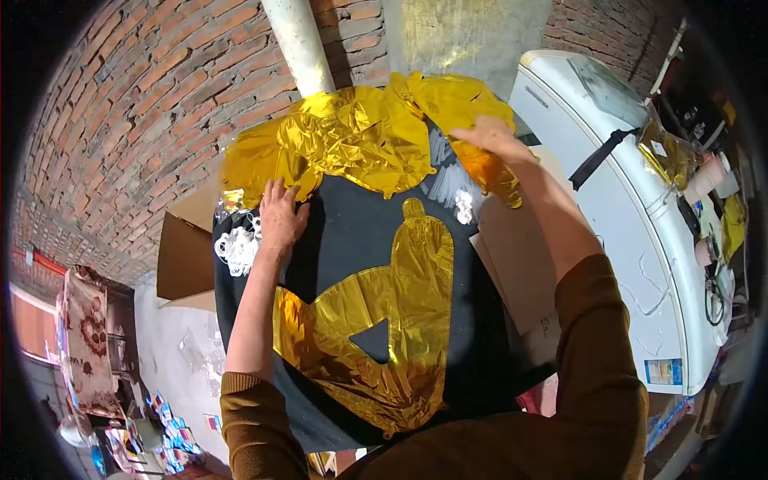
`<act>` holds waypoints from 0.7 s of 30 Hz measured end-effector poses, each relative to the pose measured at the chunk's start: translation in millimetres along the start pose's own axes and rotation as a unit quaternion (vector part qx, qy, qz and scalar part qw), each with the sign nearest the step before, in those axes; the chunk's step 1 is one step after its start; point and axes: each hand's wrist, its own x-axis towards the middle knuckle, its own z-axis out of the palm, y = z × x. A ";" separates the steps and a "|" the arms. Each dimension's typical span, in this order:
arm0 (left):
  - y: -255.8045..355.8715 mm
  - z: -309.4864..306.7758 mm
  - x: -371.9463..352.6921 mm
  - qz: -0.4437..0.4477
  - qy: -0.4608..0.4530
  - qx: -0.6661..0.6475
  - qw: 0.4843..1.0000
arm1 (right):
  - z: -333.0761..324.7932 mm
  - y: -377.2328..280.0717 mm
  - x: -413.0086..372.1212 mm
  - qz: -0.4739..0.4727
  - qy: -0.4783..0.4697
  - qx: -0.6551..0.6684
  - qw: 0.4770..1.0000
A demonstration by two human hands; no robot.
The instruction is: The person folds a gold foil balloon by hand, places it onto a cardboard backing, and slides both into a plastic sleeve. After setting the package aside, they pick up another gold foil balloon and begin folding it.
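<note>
A flat gold foil balloon (pixel 420 280) with a triangular opening lies on the black cloth (pixel 352 228) near the body. More crumpled gold foil (pixel 352 136) spreads over the far side of the cloth. My left hand (pixel 282 216) rests with fingers spread at the near edge of that foil, beside a bundle of white string (pixel 238 250). Over the right part of the foil is my right hand (pixel 494 140), its fingers stretched out and apart. Clear plastic straws (pixel 452 186) and a small white bundle (pixel 464 206) lie to the left of my right forearm.
An open cardboard box (pixel 186 256) stands at the left. Flat cardboard (pixel 512 264) lies at the right, next to a white appliance (pixel 616 216) with cords and packets on it. A brick wall (pixel 160 104) and a pale pipe (pixel 298 44) are behind.
</note>
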 end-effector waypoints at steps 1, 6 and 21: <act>8.6 -0.4 4.1 0.013 0.001 -0.009 1.000 | 4.9 -2.4 -6.5 0.022 0.013 -0.033 0.999; 65.0 -1.6 20.3 0.066 0.009 -0.058 0.996 | 43.4 -35.1 -6.9 0.069 0.053 -0.102 0.991; 213.2 36.0 82.8 0.015 -0.078 -0.408 0.910 | 10.2 11.0 22.0 -0.108 0.230 0.026 0.967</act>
